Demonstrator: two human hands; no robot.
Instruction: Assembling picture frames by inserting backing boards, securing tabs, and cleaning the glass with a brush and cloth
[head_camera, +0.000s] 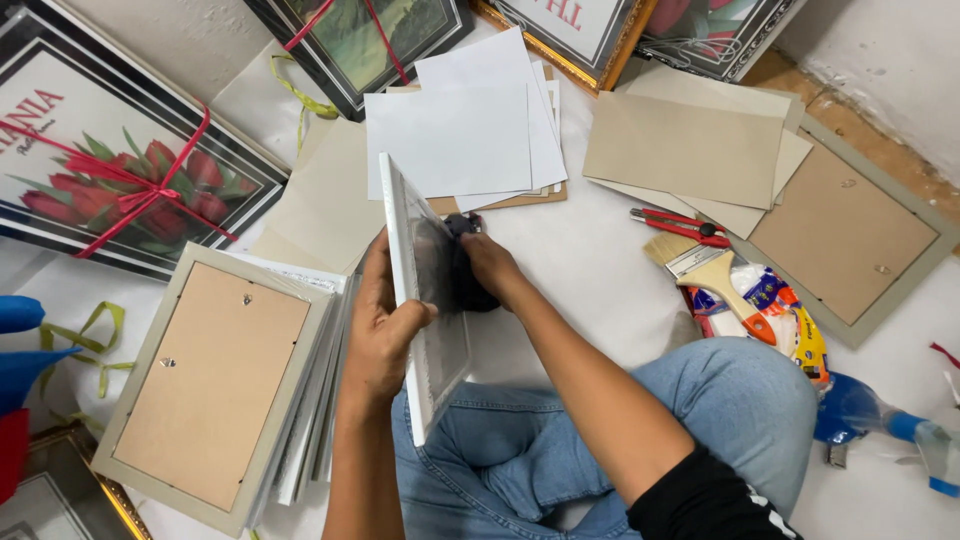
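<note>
My left hand (382, 330) grips the near edge of a white picture frame (418, 300), held upright on edge over my lap with its glass facing right. Against that glass my right hand (488, 262) presses a dark cloth (462, 268), fingers closed on it. Behind the frame lies a stack of white sheets (455, 135) on the floor. My jeans-clad knees sit below both hands.
A stack of frames lying face down (215, 385) is at my left. Beige backing boards (690, 145) and another face-down frame (850, 235) lie at right, with a red utility knife (680, 225), a paintbrush (712, 270) and a blue spray bottle (865, 410). Framed flower pictures (110, 170) line the back.
</note>
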